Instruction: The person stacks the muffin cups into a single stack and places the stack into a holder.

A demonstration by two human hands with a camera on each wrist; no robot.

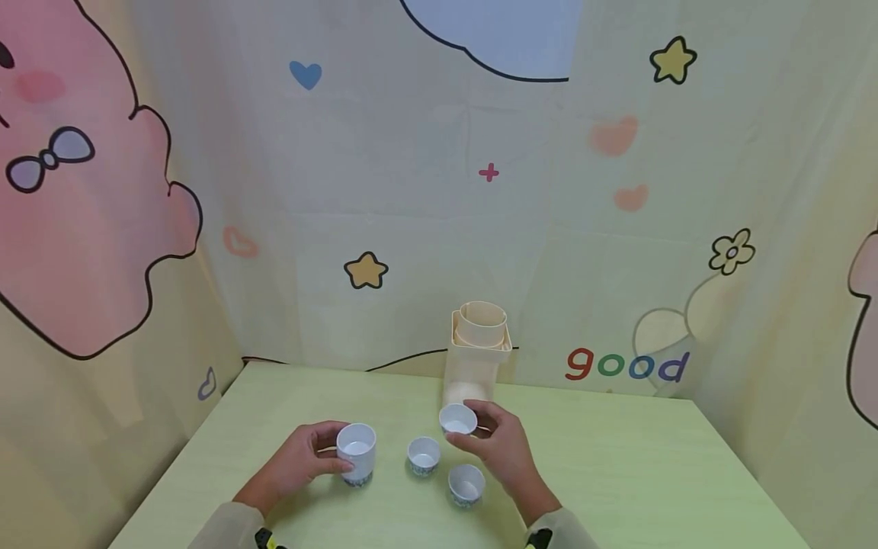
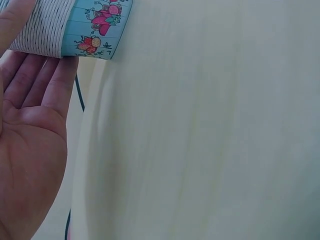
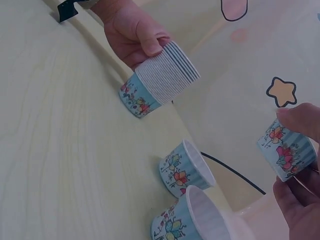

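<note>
My left hand [image 1: 302, 459] grips a stack of nested paper cups [image 1: 357, 457] around its side. The left wrist view shows many white rims packed together and a light-blue base printed with flowers. In my right hand [image 1: 506, 451] a single paper cup [image 3: 287, 149] is pinched between thumb and fingers, blue with flowers and held over the table. Two more such cups stand upright between the hands: a farther paper cup [image 1: 424, 457] and a nearer paper cup [image 1: 466, 486], close below the right hand.
Behind the right hand stands a tall beige holder [image 1: 473, 372] with a round opening on top, near the back edge of the pale table [image 1: 617, 465]. A printed cloth [image 1: 411, 168] hangs behind the table and at its sides.
</note>
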